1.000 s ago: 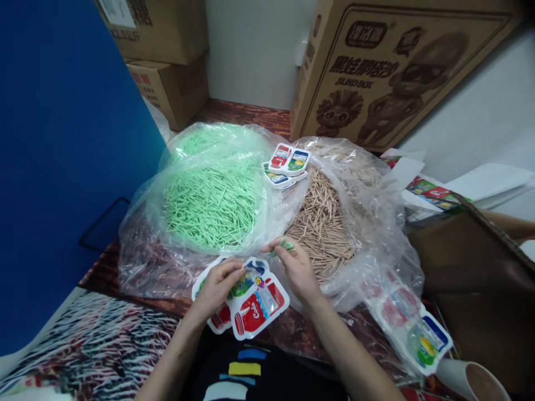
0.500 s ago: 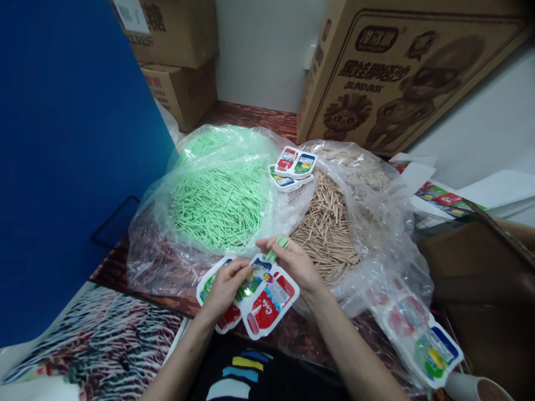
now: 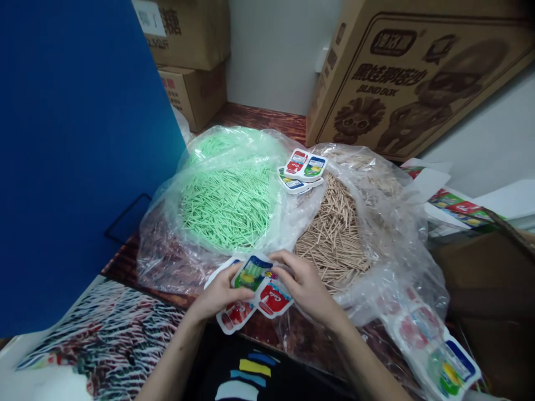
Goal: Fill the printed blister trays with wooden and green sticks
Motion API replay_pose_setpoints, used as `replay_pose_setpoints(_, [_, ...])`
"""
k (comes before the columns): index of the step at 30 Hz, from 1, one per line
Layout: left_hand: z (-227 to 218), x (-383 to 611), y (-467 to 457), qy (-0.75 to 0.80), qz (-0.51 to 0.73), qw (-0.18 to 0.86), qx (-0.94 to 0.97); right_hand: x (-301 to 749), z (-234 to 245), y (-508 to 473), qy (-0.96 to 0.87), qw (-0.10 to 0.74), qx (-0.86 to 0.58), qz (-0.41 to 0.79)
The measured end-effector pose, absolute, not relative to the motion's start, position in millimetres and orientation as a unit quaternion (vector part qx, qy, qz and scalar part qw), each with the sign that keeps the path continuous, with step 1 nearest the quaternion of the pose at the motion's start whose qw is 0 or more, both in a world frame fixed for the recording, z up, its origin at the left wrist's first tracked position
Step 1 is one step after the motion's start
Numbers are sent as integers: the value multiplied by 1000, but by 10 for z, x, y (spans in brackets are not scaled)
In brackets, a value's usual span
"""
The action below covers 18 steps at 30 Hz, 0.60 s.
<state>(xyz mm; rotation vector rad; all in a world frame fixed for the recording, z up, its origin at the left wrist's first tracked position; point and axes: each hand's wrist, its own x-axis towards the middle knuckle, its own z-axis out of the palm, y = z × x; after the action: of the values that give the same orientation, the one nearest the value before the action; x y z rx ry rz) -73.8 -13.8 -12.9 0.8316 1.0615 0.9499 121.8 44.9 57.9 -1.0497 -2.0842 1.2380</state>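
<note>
My left hand (image 3: pixel 220 294) is closed on flat, jar-shaped printed packets, its thumb lying across the front one. That front packet (image 3: pixel 273 299) has a green lemon half and a red Cola half. A second packet (image 3: pixel 234 318) sticks out beneath it at the lower left. My right hand (image 3: pixel 306 287) pinches the front packet's upper right edge between thumb and fingers. Green shows inside the packet's upper half. Just beyond my hands, thin green sticks (image 3: pixel 228 209) fill a clear plastic bag, and thin brown sticks (image 3: pixel 330 245) fill another at the right.
Several packets (image 3: pixel 304 167) lie stacked between the two bags. More packets (image 3: pixel 453 365) lie at the lower right beside a cardboard box (image 3: pixel 480 278). A large carton (image 3: pixel 376 83) stands behind, a blue panel (image 3: pixel 79 167) at the left.
The green sticks that stuck out of my right hand no longer show there. My right fingers have come down onto the front packet, which has turned and lifted slightly. The whole view has shifted somewhat.
</note>
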Motion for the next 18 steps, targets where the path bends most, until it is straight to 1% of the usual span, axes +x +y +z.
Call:
replay_pose_setpoints(2, [-124, -836, -184, 459, 349, 724, 379, 1160, 571, 539, -731, 213, -338, 554])
replay_pose_setpoints(4, [-143, -876, -221, 468, 334, 728, 373, 1043, 492, 684, -708, 176, -310, 610])
replay_pose_setpoints(5, [-161, -877, -235, 481, 347, 717, 366, 960, 428, 766, -709, 174, -331, 598])
replay_pose_setpoints(6, [-183, -870, -246, 496, 366, 701, 359, 866, 352, 846, -725, 183, -368, 553])
replay_pose_setpoints(7, [-208, -859, -256, 509, 386, 684, 352, 765, 270, 918, -755, 187, -404, 481])
replay_pose_setpoints(9, [-260, -842, -277, 528, 418, 652, 350, 568, 114, 1026, -819, 157, -437, 337])
replay_pose_setpoints(11, [-303, -846, -304, 535, 436, 634, 350, 422, -5, 1076, -832, 145, -449, 292])
replay_pose_setpoints(16, [-333, -894, -369, 514, 460, 649, 320, 449, -47, 1086, -825, 153, -455, 297])
replay_pose_setpoints(18, [-314, -882, -358, 513, 465, 648, 317, 577, 51, 1078, -795, 200, -448, 356])
